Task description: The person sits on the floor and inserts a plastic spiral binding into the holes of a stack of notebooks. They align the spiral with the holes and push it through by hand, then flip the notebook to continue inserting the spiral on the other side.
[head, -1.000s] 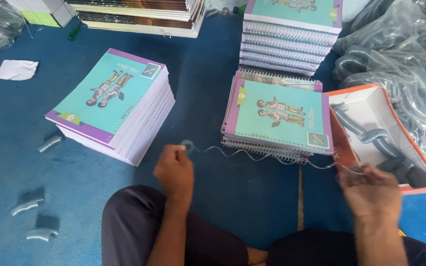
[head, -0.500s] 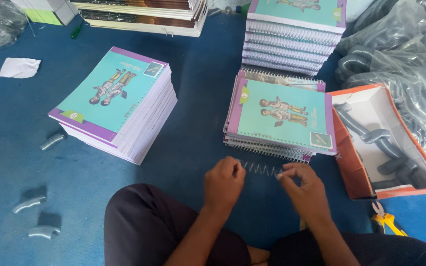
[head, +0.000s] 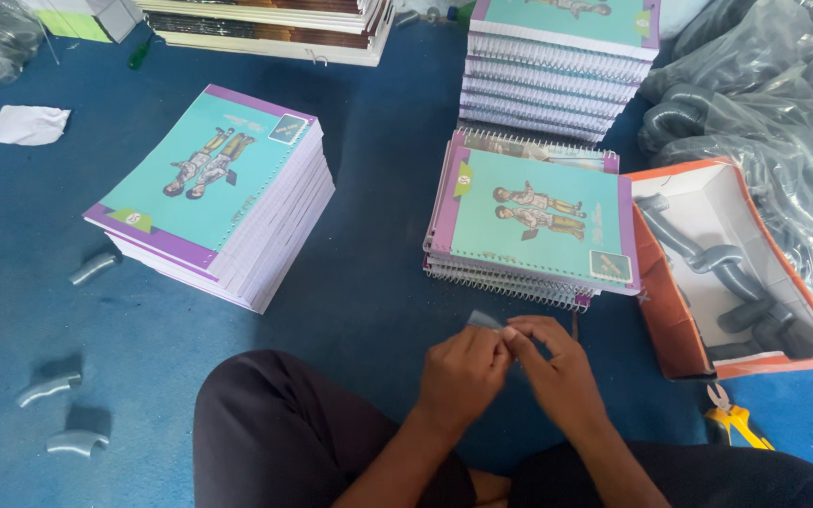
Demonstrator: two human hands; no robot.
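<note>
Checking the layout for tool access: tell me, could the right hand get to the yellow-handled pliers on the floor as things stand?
Probably yes. The pliers lie on open blue floor beside the right hand, nothing between; but both hands pinch a small grey piece.

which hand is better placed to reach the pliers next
Right, probably. The yellow-handled pliers lie on the blue floor beside the right hand, below the orange box; the left hand sits farther off.

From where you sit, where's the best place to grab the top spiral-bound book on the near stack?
Probably the unbound edge of the top spiral-bound book, the left side with the purple strip, coming from the open blue floor. The wire coil runs along its near edge and the orange box crowds its right.
</note>
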